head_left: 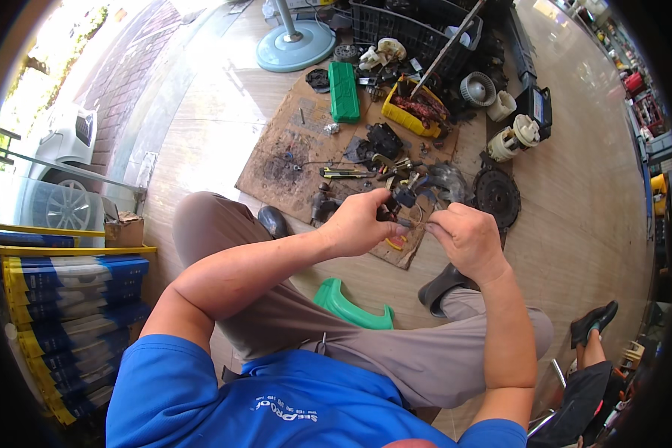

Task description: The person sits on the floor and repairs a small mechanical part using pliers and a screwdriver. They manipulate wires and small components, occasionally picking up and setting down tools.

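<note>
- Tiled floor (575, 187) spreads beneath a stained cardboard sheet (265, 138) strewn with mechanical parts, mid-frame.
- Above the sheet's lower edge, centre frame, a small dark part (390, 216) sits between the thumb and fingers of the left hand (357, 224).
- Just beside it, apart from the left, the right hand (468, 237) pinches its fingertips together; whether on anything, one cannot tell.
- Such fine handling likely favours a steady left hold, a light right touch.
- Upper centre, a yellow tray (397, 118) holds reddish, grimy pieces; a black crate (377, 30), dark parts.
</note>
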{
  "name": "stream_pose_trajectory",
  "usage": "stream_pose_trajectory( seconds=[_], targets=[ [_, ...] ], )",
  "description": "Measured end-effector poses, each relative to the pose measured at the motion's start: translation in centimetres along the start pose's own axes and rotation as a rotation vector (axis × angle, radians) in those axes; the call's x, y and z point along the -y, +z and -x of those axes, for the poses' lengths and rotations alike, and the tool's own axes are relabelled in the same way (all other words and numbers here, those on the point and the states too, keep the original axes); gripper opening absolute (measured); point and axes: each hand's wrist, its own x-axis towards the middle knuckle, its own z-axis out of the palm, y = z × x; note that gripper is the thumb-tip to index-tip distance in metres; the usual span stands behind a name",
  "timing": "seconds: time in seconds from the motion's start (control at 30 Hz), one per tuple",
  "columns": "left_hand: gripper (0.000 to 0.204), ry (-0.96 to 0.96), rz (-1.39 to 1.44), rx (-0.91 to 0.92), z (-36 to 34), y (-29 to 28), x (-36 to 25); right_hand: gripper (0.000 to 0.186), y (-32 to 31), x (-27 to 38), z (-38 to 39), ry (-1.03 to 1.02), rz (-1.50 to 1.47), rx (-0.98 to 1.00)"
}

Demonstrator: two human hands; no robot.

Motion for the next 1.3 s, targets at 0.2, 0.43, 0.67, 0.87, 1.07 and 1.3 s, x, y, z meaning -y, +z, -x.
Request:
stream_pose_trajectory(
  seconds=[0.2,0.43,0.67,0.87,1.07,1.3],
  targets=[
    [0.029,0.027,0.218,-0.246,-1.5,0.0,2.0,0.008,-0.1,0.5,0.0,-0.015,-0.043,-0.016],
    [0.019,0.124,0.879,-0.327,-2.1,-1.3,0.7,0.010,0.8,0.9,-0.1,-0.004,-0.063,-0.021],
    [0.017,0.077,1.073,-0.441,-2.4,-3.1,-0.6,0.009,2.0,0.4,0.0,0.001,-0.051,-0.131],
    [0.016,0.084,1.219,-0.266,-2.0,-4.2,-0.4,0.010,1.7,-0.5,0.2,0.076,-0.051,-0.140],
    [0.022,0.089,1.199,-0.181,-1.3,-4.5,-0.9,0.013,0.7,-1.3,0.3,0.095,-0.075,-0.153],
    [0.023,0.077,1.176,-0.202,-1.1,-4.4,-1.5,0.013,0.9,-2.7,0.6,0.118,-0.112,-0.132]
  ],
)
